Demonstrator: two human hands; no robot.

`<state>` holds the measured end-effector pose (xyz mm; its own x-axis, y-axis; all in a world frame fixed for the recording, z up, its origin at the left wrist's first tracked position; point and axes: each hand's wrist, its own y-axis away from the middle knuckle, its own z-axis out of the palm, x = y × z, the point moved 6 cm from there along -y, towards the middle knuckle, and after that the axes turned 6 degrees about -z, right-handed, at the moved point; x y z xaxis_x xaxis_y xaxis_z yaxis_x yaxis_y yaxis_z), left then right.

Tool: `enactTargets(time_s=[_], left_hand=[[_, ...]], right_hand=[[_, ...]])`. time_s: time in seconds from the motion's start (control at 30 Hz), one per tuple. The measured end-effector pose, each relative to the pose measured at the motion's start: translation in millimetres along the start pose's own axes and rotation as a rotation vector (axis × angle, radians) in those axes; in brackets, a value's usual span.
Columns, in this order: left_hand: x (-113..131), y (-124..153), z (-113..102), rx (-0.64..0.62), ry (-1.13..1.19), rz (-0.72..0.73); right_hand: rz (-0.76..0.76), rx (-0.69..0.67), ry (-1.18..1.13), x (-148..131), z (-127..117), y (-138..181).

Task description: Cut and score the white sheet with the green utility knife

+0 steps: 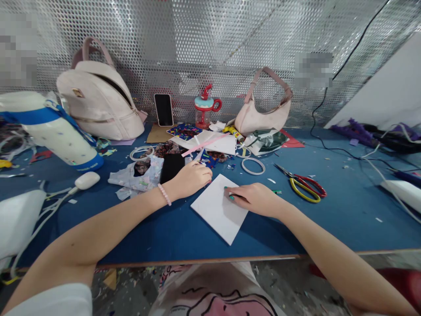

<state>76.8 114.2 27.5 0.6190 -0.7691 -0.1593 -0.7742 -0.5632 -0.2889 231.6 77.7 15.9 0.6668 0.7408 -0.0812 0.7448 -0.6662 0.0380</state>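
A white square sheet (219,210) lies tilted on the blue table (158,228) in front of me. My right hand (255,198) rests on the sheet's right edge, fingers curled together with green-painted nails, pressing it down. My left hand (191,177), a pink bead bracelet on its wrist, is closed just beyond the sheet's far corner, its fingertips pinched at a small patterned scrap (208,159). What the fingers grip is too small to name.
Red and yellow scissors (304,184) lie right of the sheet. Tape rings (253,166), fabric scraps (141,175), white papers (210,142), a phone (163,109), a red-topped cup (204,112), two pink bags (98,98) and a white bottle (49,127) crowd the back.
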Motion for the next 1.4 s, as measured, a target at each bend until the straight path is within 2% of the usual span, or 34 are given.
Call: enactTargets(time_s=[0.1, 0.23, 0.47, 0.63, 0.9, 1.4], left_hand=[[-1.8, 0.2, 2.1, 0.009, 0.037, -0.058], [6.0, 2.0, 7.1, -0.003, 0.155, -0.049], [12.1, 4.7, 15.3, -0.065, 0.102, -0.100], [10.0, 5.2, 16.2, -0.059, 0.111, -0.125], [12.4, 4.9, 9.7, -0.008, 0.138, -0.100], [12.9, 4.6, 12.7, -0.034, 0.167, -0.081]], right_hand=[[-0.010, 0.002, 0.005, 0.0, 0.9, 0.1], [-0.014, 0.020, 0.004, 1.1, 1.5, -0.1], [-0.014, 0.018, 0.014, 1.5, 3.2, -0.9], [-0.014, 0.021, 0.007, 1.0, 2.5, -0.6], [-0.005, 0.006, 0.016, 1.4, 3.2, -0.8], [0.003, 0.002, 0.016, 1.0, 2.3, -0.6]])
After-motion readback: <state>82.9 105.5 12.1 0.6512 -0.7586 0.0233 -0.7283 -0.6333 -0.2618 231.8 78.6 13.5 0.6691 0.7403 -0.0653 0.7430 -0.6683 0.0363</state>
